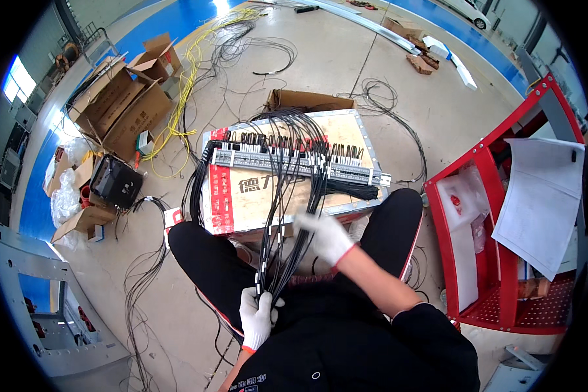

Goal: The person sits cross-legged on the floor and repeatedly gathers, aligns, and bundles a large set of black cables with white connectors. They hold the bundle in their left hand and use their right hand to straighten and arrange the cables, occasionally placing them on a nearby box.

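Loose black wires (151, 201) trail over the floor beside a seated worker's left knee (199, 251), where a shifting foot could catch and drag them. The left hand (258, 318), in a white glove, is curled closed around the lower ends of a bundle of black wires (295, 258); a hard tug there could strain their upper ends or slide the grey strip (354, 174) across the wooden box (247, 214) it lies on, as no fastening shows. The bundle drapes over that strip and down between the knees, and its crossing strands could tangle if pulled unevenly. The right hand (325, 236), also gloved, is blurred beside the bundle; how far its fingers open, and whether they grip any wire, cannot be told, and a sideways sweep could snag a neighbouring strand. Counted from the left: at least two open cartons (134, 121), one black case (114, 184), one yellow tangle of wire (193, 60), two hands, one wooden box, one grey strip, and one red rack (498, 261) with at least one paper sheet (539, 202); the overlapping black wires defy a count.
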A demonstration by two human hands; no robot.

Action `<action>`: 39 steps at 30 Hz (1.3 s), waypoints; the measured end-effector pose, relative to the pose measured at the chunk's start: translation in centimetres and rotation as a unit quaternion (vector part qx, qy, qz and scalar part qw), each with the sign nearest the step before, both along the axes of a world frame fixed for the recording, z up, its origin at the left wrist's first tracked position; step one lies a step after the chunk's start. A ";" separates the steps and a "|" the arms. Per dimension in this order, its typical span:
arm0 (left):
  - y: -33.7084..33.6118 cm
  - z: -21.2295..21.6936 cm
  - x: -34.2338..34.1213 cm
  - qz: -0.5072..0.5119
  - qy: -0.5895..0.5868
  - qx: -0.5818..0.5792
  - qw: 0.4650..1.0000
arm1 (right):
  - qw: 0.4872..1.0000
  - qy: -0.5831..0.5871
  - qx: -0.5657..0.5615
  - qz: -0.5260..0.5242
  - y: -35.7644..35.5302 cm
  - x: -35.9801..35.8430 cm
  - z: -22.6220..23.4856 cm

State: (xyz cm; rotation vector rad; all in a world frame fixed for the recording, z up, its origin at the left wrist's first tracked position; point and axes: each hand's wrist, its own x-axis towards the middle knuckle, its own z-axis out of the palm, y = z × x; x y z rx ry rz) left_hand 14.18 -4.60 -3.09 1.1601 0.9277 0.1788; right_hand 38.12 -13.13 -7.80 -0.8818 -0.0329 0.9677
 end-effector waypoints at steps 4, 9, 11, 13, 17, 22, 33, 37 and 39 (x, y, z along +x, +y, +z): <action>-0.1 0.3 0.2 -0.009 0.003 -0.004 1.000 | 0.991 0.033 -0.092 0.086 0.2 -8.9 3.8; -0.8 1.2 0.6 0.081 0.016 0.044 0.996 | 0.977 -0.145 -0.143 0.071 1.3 -8.2 3.0; -0.9 2.0 0.7 0.099 0.015 0.033 0.994 | 0.956 -0.255 -0.135 0.056 2.0 -5.3 2.7; -1.0 2.1 0.7 0.119 0.013 0.023 0.993 | 0.878 -0.431 -0.205 0.026 3.1 -1.4 1.5; -0.9 2.0 0.6 0.109 0.020 0.053 0.992 | 0.989 -0.049 -0.113 -0.085 7.1 5.9 2.6; -1.1 2.3 0.8 0.099 0.021 0.048 0.994 | 0.985 0.143 0.045 -0.089 8.3 10.3 0.8; -0.8 0.9 0.5 0.048 -0.022 0.005 0.999 | 0.950 -0.153 -0.158 0.221 0.6 -10.6 4.1; -0.8 0.7 0.4 0.041 0.008 0.035 0.999 | 0.950 -0.140 -0.192 0.200 0.5 -11.2 3.2; -0.8 0.9 0.5 0.042 0.022 0.047 0.998 | 0.943 -0.180 -0.214 0.180 0.4 -11.4 3.0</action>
